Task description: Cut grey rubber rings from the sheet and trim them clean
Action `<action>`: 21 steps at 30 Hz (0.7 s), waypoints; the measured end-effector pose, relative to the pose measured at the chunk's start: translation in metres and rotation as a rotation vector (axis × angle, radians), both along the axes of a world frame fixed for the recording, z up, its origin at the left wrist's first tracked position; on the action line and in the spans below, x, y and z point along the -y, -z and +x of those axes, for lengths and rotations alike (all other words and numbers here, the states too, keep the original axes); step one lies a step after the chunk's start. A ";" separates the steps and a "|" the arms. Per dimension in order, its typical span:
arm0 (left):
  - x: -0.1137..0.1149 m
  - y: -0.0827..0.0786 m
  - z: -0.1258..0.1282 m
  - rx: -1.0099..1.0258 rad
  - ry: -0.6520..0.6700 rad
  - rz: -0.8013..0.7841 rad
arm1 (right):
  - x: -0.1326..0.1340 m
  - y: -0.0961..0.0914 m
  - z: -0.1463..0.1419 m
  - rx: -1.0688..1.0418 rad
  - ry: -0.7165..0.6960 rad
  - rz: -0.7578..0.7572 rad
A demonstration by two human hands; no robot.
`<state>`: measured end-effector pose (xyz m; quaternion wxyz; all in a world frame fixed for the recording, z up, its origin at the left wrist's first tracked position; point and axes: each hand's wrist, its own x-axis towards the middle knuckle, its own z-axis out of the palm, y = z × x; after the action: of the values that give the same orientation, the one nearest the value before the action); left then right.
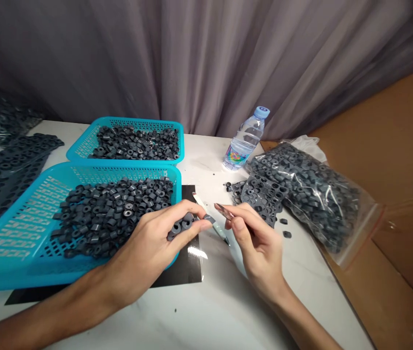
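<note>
My left hand (162,238) is closed around several dark grey ring-shaped pieces (181,225), with one more grey piece (209,219) pinched between thumb and forefinger. To its right, my right hand (255,238) pinches a small, thin tool with a dark pointed tip (223,211); its kind is hard to make out. The tip points at the pinched piece, a small gap apart. Under and between the hands, a slim pale green pen-like tool (221,230) lies on the table. Beside my left hand stands a blue basket (78,278) holding many similar grey rings (109,218).
A second blue basket (180,141) of rings stands behind. A water bottle (243,138), punched grey sheets (264,194) and a filled plastic bag (319,194) are at right. More punched sheets (5,175) and another bag (2,116) sit left. A black sheet (188,267) lies under the front basket.
</note>
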<state>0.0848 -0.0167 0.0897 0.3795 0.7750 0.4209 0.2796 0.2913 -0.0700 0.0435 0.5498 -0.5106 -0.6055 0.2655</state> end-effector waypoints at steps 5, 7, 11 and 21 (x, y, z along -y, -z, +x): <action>-0.001 0.000 -0.001 0.007 0.004 0.013 | 0.005 -0.004 -0.001 0.088 0.067 0.053; -0.002 0.000 -0.002 0.013 0.010 0.002 | 0.006 -0.005 -0.002 0.125 0.082 0.075; -0.002 -0.003 -0.001 0.027 0.014 -0.029 | 0.006 -0.006 -0.001 0.178 0.076 0.139; 0.000 -0.007 -0.004 0.064 0.044 -0.103 | 0.006 -0.004 0.003 0.252 0.026 0.186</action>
<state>0.0813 -0.0163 0.0968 0.4383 0.7540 0.4055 0.2737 0.2941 -0.0755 0.0473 0.5177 -0.4945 -0.6849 0.1353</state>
